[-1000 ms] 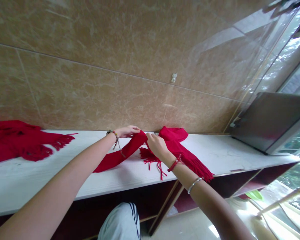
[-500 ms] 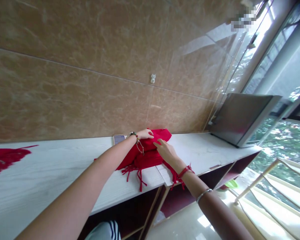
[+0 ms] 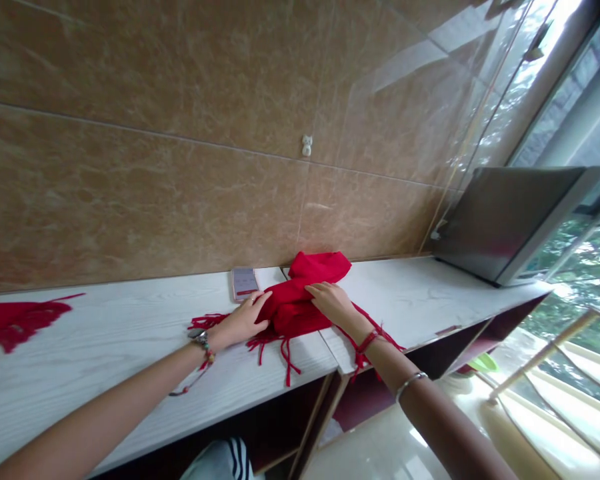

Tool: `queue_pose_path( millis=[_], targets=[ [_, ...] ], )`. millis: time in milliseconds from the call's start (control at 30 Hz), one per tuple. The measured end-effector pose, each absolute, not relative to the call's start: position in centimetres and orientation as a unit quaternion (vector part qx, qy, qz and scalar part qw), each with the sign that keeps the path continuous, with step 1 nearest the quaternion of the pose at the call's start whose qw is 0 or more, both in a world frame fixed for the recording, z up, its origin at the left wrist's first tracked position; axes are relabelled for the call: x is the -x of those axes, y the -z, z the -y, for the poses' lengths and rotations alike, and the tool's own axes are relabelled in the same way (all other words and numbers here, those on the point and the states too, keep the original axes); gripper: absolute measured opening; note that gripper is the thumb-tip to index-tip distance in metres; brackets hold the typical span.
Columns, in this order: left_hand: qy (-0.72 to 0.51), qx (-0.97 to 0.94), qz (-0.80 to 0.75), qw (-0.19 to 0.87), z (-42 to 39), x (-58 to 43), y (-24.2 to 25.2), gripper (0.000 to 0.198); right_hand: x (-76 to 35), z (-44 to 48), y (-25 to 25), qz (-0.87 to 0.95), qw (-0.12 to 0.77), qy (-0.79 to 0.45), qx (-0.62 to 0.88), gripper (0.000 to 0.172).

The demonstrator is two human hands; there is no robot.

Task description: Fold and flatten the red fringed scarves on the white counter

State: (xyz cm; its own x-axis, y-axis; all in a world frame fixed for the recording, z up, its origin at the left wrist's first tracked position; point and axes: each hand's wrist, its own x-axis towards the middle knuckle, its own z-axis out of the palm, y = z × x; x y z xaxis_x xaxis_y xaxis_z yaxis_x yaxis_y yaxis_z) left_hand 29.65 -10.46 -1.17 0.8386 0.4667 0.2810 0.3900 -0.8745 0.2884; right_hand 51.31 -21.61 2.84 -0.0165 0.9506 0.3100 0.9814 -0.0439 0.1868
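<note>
A red fringed scarf [image 3: 300,303] lies folded in a heap on the white wood-grain counter [image 3: 105,347], near the wall. My left hand [image 3: 243,322] rests flat on its left end, fingers stretched out over the fringe. My right hand [image 3: 333,301] lies palm down on the right side of the folded cloth, fingers spread and pressing it. Red tassels hang over the counter's front edge between my wrists.
A phone [image 3: 244,282] lies flat just behind the scarf by the brown tiled wall. Another red scarf [image 3: 15,320] is at the far left of the counter. A grey boxy appliance [image 3: 510,220] stands at the right end. Open shelves run below the counter.
The scarf went from stretched out between both hands to folded into a heap. My left hand slid down from the top of the heap to its left end. The view shifted right.
</note>
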Motion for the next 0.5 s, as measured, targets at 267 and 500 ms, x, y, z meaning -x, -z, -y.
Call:
queue_pose_path(
  millis=[267, 500],
  targets=[
    [-0.166, -0.945, -0.27, -0.077, 10.9, -30.7, 0.7, 0.068, -51.3, 21.3, -3.7, 0.639, 0.001, 0.164, 0.752, 0.03],
    [-0.177, -0.943, -0.278, -0.035, 12.3, -30.8, 1.1, 0.074, -51.9, 21.5, -3.1, 0.642, 0.019, 0.159, 0.75, 0.027]
  ],
)
